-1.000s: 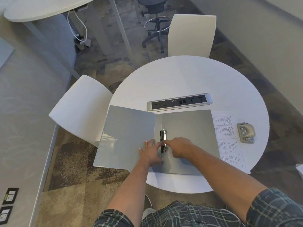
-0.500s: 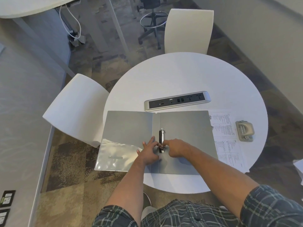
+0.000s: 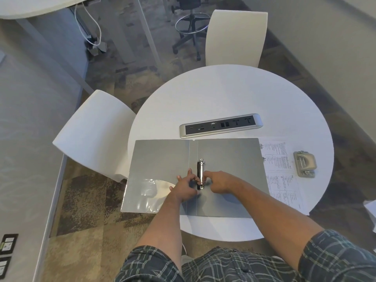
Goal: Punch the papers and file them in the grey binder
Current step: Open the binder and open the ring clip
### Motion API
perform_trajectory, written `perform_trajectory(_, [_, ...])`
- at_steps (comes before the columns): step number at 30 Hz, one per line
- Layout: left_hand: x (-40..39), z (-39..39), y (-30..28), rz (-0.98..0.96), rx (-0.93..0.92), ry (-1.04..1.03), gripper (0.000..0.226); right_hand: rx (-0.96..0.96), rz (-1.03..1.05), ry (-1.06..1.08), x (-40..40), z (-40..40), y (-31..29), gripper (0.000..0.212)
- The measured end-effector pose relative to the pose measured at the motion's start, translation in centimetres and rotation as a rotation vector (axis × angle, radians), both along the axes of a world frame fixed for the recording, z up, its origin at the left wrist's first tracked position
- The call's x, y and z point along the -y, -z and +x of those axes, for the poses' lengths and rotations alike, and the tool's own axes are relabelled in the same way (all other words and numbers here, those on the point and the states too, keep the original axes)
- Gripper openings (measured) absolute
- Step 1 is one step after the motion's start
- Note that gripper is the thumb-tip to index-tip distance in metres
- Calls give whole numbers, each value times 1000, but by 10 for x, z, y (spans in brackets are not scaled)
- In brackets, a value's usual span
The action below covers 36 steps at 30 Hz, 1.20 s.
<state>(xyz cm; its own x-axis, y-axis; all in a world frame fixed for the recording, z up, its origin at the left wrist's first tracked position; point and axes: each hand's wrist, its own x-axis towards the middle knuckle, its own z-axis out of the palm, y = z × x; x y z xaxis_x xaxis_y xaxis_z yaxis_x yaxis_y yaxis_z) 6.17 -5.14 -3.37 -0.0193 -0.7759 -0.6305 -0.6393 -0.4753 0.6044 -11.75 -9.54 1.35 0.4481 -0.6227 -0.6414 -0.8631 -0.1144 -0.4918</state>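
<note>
The grey binder (image 3: 230, 159) lies open and flat at the near side of the round white table (image 3: 234, 94). Its metal ring mechanism (image 3: 201, 166) runs along the spine. My left hand (image 3: 183, 189) reaches in from the left and pinches the lower ring, two fingers pointing away from me. My right hand (image 3: 220, 182) comes from the right and grips the same ring with curled fingers. Printed papers (image 3: 281, 171) lie to the right, partly under the binder's edge. The grey hole punch (image 3: 305, 163) sits just beyond them.
A silver power and socket strip (image 3: 220, 125) is set in the table just behind the binder. The left cover with its clear pocket (image 3: 146, 192) overhangs the table edge. White chairs stand at the left (image 3: 93, 131) and far side (image 3: 236, 37).
The binder's left cover has settled flat from a slightly raised tilt. Both hands stay at the ring mechanism, fingers shifting a little.
</note>
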Motion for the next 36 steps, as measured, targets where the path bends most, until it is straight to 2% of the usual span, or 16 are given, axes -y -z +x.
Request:
perform_trajectory(2, [0, 1, 4, -26, 0, -1, 44, 11, -1, 5, -1, 0, 0, 46])
perform_trajectory(8, [2, -3, 1, -5, -13, -42, 29, 27, 1, 18, -3, -9, 8, 50])
perform_trajectory(12, [0, -11, -8, 3, 119, 24, 27, 45, -7, 40, -3, -14, 11, 56])
perform_trajectory(15, [-6, -26, -14, -16, 295, 102, 53, 96, -12, 111, -2, -28, 16, 59])
perform_trajectory(18, [-13, -47, -18, -44, 496, 174, 93, 230, -35, 289, -5, -50, 24, 55])
perform_trajectory(21, [-20, -64, -20, -194, 648, 316, 102, 309, -136, 469, -12, -77, 27, 40])
perform_trajectory(23, [-21, -72, -19, -327, 697, 474, 98, 258, -234, 611, -18, -96, 30, 36])
perform_trajectory(27, [-22, -92, -15, -430, 628, 725, 100, -38, -448, 846, -32, -140, 34, 41])
perform_trajectory(32, [-29, -115, -7, -346, 600, 824, 105, -468, -503, 932, -52, -173, 33, 57])
perform_trajectory(36, [-30, -117, -6, -233, 546, 823, 99, -561, -396, 1049, -59, -183, 34, 72])
